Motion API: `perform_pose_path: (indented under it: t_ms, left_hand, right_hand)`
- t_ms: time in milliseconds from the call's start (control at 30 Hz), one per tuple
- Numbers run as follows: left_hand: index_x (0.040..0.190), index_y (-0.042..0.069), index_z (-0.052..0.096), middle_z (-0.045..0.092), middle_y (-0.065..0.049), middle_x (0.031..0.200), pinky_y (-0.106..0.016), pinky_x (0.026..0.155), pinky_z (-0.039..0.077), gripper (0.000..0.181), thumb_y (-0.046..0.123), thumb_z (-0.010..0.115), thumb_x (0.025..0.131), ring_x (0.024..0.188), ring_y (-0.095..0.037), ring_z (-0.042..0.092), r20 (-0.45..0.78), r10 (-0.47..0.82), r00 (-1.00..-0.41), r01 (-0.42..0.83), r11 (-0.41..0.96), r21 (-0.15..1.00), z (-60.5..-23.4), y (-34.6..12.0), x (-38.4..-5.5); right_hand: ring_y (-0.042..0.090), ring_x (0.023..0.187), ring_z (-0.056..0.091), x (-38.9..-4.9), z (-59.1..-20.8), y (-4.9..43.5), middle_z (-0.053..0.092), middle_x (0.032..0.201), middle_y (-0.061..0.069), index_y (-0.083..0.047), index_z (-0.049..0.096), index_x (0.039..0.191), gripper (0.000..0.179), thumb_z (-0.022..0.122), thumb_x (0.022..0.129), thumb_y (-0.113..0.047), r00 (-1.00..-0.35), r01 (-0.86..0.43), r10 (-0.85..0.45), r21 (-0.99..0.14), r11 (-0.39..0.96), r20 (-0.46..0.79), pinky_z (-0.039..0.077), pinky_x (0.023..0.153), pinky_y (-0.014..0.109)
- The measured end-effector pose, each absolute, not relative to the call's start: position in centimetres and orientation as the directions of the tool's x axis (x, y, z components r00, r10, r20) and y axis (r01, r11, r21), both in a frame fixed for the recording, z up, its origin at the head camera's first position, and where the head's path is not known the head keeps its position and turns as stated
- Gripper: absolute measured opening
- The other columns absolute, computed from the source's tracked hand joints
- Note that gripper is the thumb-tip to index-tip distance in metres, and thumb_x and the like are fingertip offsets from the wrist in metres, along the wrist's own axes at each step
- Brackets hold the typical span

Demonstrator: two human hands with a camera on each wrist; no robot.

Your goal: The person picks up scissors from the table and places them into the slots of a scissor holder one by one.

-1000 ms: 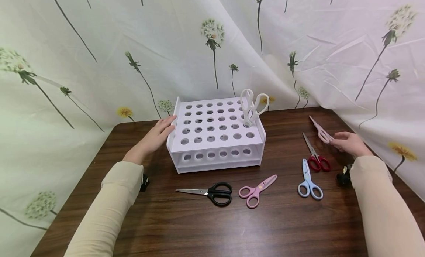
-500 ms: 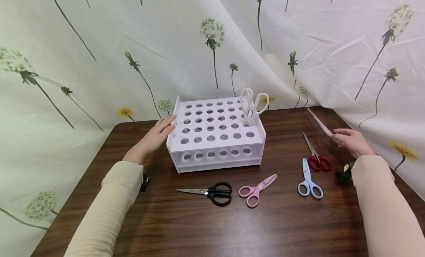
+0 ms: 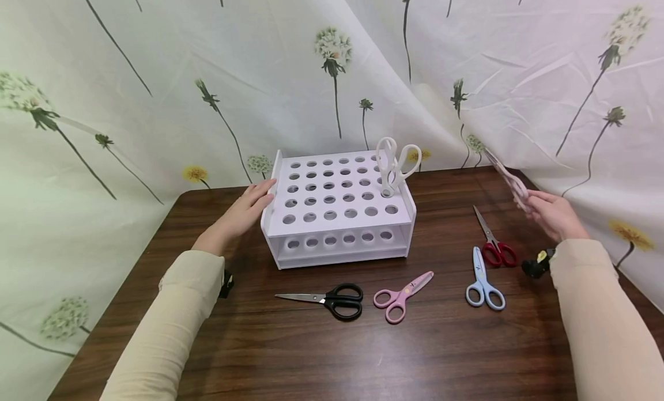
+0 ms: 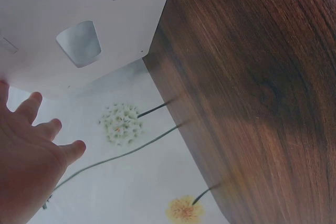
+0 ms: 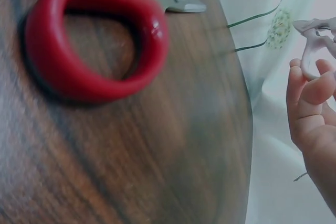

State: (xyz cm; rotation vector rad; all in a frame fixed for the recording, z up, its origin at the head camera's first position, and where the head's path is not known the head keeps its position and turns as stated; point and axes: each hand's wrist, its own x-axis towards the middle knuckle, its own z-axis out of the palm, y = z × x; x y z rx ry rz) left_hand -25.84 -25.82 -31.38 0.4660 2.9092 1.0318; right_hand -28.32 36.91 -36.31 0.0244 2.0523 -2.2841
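My left hand [image 3: 241, 214] rests its extended fingers on the left side panel of a white holed rack [image 3: 319, 208]. In the left wrist view, the spread fingers [image 4: 48, 129] lie by that panel [image 4: 37, 24]. White-handled scissors [image 3: 387, 186] stand in a hole near the rack's right side, handles up. My right hand [image 3: 557, 214] pinches pale pink scissors [image 3: 513, 183] by the handles, raised off the table, blades pointing up and away. The right wrist view shows fingers and thumb on a handle loop [image 5: 310, 51]; the blades are out of sight there.
Red-handled scissors [image 3: 493, 246] and light blue scissors [image 3: 480, 277] lie to the right of the rack. In front of it are pink scissors [image 3: 410, 291] and black-handled scissors [image 3: 334, 300]. A dandelion-print cloth [image 3: 290, 72] hangs behind the brown table [image 3: 332, 360].
My right hand has lifted the pale pink scissors off the table and turned them, rising slightly away from me. My left hand and the rack have stayed in place.
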Motion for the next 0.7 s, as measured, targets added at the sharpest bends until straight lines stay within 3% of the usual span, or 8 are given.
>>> perform_pose_path:
  t_ms: [267, 467, 700]
  left_hand:
    - [0.148, 0.018, 0.021, 0.012, -0.009, 0.152, -0.054, 0.106, 0.002, 0.057, 0.044, 0.030, 0.099, 0.137, -0.030, -0.007, 0.082, 0.289, -0.954, 0.277, 0.737, 0.616, -31.48, -25.85, -25.86]
    - [0.148, 0.016, 0.021, 0.012, -0.011, 0.152, -0.055, 0.105, 0.002, 0.056, 0.042, 0.031, 0.099, 0.137, -0.032, -0.007, 0.086, 0.294, -0.952, 0.282, 0.733, 0.619, -31.51, -25.85, -25.82]
    - [0.148, 0.017, 0.021, 0.012, -0.009, 0.152, -0.055, 0.105, 0.002, 0.056, 0.042, 0.031, 0.100, 0.137, -0.032, -0.006, 0.087, 0.292, -0.952, 0.282, 0.736, 0.615, -31.41, -25.87, -25.80]
  right_hand:
    - [0.006, 0.074, 0.060, -28.18, -35.85, 36.41, 0.067, 0.081, -0.003, -0.016, 0.073, 0.079, 0.029, 0.050, 0.093, -0.003, -0.997, 0.045, -0.069, -0.967, -0.250, -0.028, 0.048, 0.062, 0.019]
    - [0.007, 0.072, 0.059, -28.13, -35.92, 36.19, 0.067, 0.081, -0.002, -0.012, 0.072, 0.078, 0.030, 0.048, 0.094, -0.003, -0.998, 0.028, -0.062, -0.963, -0.269, -0.011, 0.049, 0.062, 0.018]
    - [0.015, 0.088, 0.064, -28.48, -35.87, 36.01, 0.066, 0.092, 0.006, 0.002, 0.070, 0.089, 0.020, 0.051, 0.093, -0.001, -0.992, -0.002, -0.111, -0.886, -0.464, 0.060, 0.051, 0.076, 0.026]
